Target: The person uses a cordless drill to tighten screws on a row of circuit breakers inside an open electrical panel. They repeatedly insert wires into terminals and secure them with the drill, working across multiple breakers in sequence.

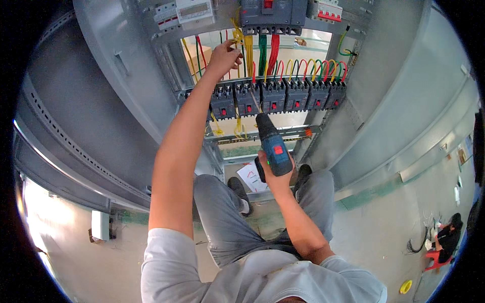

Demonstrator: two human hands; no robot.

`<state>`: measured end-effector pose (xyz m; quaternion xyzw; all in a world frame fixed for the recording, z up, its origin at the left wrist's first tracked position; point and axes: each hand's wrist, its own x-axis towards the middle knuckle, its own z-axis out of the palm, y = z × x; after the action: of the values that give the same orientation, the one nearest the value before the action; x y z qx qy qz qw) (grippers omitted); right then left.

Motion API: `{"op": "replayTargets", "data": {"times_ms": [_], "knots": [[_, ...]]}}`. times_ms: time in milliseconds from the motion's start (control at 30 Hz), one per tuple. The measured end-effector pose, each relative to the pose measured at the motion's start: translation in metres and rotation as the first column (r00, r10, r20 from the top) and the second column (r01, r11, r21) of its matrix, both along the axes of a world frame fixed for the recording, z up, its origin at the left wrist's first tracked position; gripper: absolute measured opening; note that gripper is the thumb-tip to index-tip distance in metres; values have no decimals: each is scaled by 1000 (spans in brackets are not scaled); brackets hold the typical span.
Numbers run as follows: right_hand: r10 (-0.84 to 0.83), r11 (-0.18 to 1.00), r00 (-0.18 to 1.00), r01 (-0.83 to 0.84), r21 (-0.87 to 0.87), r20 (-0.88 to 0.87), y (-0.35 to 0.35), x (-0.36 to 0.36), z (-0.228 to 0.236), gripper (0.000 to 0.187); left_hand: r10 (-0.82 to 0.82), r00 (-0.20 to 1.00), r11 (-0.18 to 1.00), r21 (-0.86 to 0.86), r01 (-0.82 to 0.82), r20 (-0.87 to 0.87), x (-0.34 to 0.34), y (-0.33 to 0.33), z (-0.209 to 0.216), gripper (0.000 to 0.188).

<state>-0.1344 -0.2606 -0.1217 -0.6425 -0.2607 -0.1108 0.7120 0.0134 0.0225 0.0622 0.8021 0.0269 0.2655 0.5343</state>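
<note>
My right hand grips the handle of a blue and black cordless drill. Its long thin bit points up to the front of a black circuit breaker in a row of several alike, each with a red switch. My left hand reaches up above the left part of that row. Its fingers are loosely bent and apart, beside the yellow wires; I make out nothing held in them. Short red, yellow and green wires loop into the breaker tops.
Grey cabinet walls curve up on both sides. Overhead sits a large black breaker. A printed sheet lies low inside, between my feet. Far right, a person sits on a red stool near a yellow tape roll.
</note>
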Motion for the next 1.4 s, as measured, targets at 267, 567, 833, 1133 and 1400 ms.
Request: {"op": "replayTargets", "data": {"times_ms": [267,567,833,1133,1400], "knots": [[67,998,996,-67,-1,61,0,-7,-8,38,-208,973,943,-284,173,-98,16,21,2,43],[8,998,1000,-7,65,-18,23,7,-18,42,-630,776,572,-671,472,8,-40,17,1,71],[-98,995,990,96,26,106,30,-6,-16,54,-581,810,652,-639,409,-75,-41,16,-16,51],[-142,988,982,148,-37,122,49,16,-3,72,-658,683,677,-647,352,-317,-71,12,-14,53],[-126,990,988,131,-52,84,52,10,5,78,-667,740,627,-600,497,-84,-52,10,-38,24]]}}
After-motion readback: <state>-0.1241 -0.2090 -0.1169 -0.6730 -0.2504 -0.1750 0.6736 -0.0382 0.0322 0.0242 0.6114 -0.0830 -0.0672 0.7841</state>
